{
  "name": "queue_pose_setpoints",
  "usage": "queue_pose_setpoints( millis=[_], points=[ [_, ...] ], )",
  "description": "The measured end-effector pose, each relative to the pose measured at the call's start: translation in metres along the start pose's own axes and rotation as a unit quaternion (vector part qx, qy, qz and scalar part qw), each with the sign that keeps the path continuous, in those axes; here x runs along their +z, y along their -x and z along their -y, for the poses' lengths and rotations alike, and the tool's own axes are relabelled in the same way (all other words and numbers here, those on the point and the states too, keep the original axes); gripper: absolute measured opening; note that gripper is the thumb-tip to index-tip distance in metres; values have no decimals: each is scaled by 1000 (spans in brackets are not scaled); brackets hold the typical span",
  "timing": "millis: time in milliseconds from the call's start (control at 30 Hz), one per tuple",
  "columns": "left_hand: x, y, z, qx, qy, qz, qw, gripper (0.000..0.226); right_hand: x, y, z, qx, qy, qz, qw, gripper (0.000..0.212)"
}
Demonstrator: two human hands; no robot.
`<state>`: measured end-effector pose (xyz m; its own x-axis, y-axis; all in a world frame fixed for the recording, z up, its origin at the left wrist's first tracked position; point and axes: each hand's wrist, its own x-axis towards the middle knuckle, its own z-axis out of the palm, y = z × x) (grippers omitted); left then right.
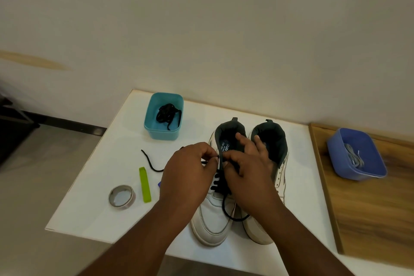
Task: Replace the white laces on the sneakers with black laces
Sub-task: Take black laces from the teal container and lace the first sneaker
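Two white sneakers stand side by side near the worktop's [107, 177] front edge, toes toward the person. The left hand [188, 170] pinches the black lace [220, 184] at the upper eyelets of the left sneaker [212, 217]; the right hand [248, 177] curls its fingers [230, 155] on the same lace, resting over the right sneaker [280, 177]. A teal tub [163, 132] with a black lace bundle [165, 112] sits at the back edge.

white table [116, 186], 2 sneakers [210, 219], teal tub [162, 133], tape roll [121, 196], green strip [145, 184]
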<state>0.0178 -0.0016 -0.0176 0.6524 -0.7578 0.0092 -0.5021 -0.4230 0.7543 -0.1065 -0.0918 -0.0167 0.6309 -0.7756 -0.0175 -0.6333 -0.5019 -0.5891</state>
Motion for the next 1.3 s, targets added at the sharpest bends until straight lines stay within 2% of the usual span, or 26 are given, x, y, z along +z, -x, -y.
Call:
queue_pose_setpoints(
  millis=[100,167,200,267,300,333,367,400,433,467,500,533,600,700,767,800,867,933,967,1000,1033,1067,1133,1200,1300],
  points=[
    [0,-1,-3,-27,40,-6,999,8,-2,0,-1,9,3,-2,1000,36],
    [-4,-4,-14,-91,180,-55,978,11,-4,0,-1,15,17,3,1000,51],
    [-9,-6,-21,-126,295,-90,943,13,-5,1,-1,15,23,8,1000,59],
    [-25,-11,-35,-151,528,-163,820,18,-8,3,0,12,31,14,999,76],
    [-34,-13,-37,-146,591,-200,768,20,-8,4,0,10,34,14,999,81],
    [-42,-14,-37,-142,602,-233,750,20,-9,5,0,11,31,11,999,83],
    [-47,-15,-35,-140,570,-259,767,18,-9,5,0,13,27,9,1000,85],
    [-49,-15,-32,-132,497,-268,815,16,-9,5,0,15,23,7,1000,85],
    [-45,-15,-26,-103,381,-247,885,12,-9,5,-1,16,24,5,1000,85],
    [-38,-12,-19,-57,241,-186,951,8,-9,5,-1,15,31,5,999,85],
    [-31,-7,-13,-21,98,-109,989,11,-9,5,-1,12,41,5,999,85],
    [-22,-4,-6,2,-14,-41,999,19,-8,5,-1,7,53,6,999,84],
    [-13,-1,1,12,-110,29,993,28,-6,5,-3,-3,78,12,997,83],
    [-19,-4,-1,36,-140,17,989,22,-8,5,-2,3,71,26,997,82],
    [-25,-4,-9,54,-52,-67,995,17,-10,5,-3,5,62,27,998,77],
    [-29,-4,-14,37,26,-137,990,16,-11,5,-3,5,61,26,998,76],
    [-38,-11,-14,-33,168,-295,940,16,-11,6,-3,3,58,27,998,74],
    [-43,-17,-6,-124,233,-366,892,11,-11,6,-4,1,59,25,998,71],
    [-42,-20,0,-158,239,-358,889,7,-10,6,-4,1,60,24,998,70],
    [-40,-21,3,-179,224,-327,900,7,-10,6,-5,2,60,22,998,69],
    [-36,-19,3,-188,187,-285,921,17,-9,6,-6,2,61,22,998,69],
    [-32,-14,2,-182,133,-239,944,27,-9,5,-6,3,62,23,998,68],
    [-30,-5,-2,-111,-22,-180,977,36,-7,5,-6,4,66,24,998,67],
    [-27,2,-7,-33,-151,-111,982,31,-6,4,-6,4,73,22,997,68],
    [-22,11,-7,-40,-241,12,970,26,-5,4,-8,0,70,13,997,68]
  ],
)
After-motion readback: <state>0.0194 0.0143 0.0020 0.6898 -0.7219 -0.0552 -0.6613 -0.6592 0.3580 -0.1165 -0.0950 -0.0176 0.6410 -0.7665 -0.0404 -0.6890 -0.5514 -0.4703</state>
